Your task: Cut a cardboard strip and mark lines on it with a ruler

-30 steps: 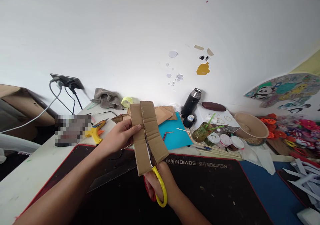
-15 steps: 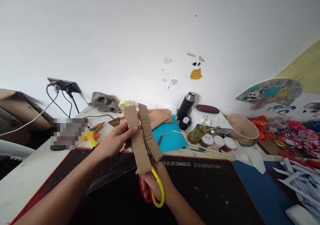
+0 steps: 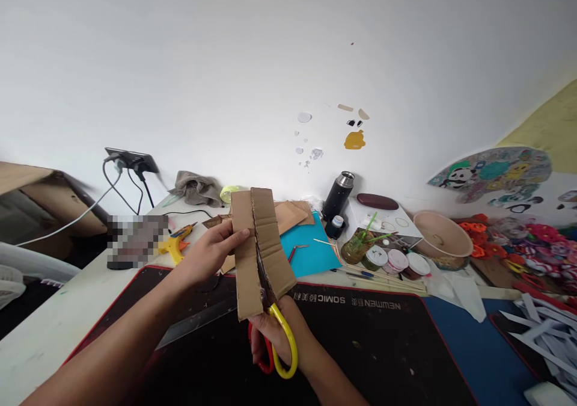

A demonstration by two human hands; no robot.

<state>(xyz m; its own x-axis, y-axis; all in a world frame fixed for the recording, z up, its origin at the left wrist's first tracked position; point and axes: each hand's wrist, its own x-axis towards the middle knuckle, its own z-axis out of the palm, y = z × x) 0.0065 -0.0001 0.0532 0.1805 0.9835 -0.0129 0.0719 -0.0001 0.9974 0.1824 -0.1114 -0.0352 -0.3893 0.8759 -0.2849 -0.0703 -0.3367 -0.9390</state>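
Note:
My left hand (image 3: 219, 246) pinches a piece of brown corrugated cardboard (image 3: 246, 261) by its left side, thumb on the front face. A long slit runs up the cardboard and parts it into two strips, the right one bent outward at the bottom. Below it, my right hand (image 3: 274, 334) is closed round the handles of a pair of scissors (image 3: 291, 346), one loop yellow and the other red. The blades sit inside the slit, mostly hidden by the cardboard.
A black desk mat (image 3: 360, 340) lies under my hands. Behind are a yellow glue gun (image 3: 175, 246), blue sheet (image 3: 318, 255), black thermos (image 3: 338, 195), jar with green sticks (image 3: 354, 249), lidded paint jars (image 3: 376, 257) and pink bowl (image 3: 444, 234). White paper strips (image 3: 545, 328) lie right.
The two cardboard strips look closer together at the top, and the piece has turned a little more upright. The scissors stay in the slit. The whole view has shifted slightly.

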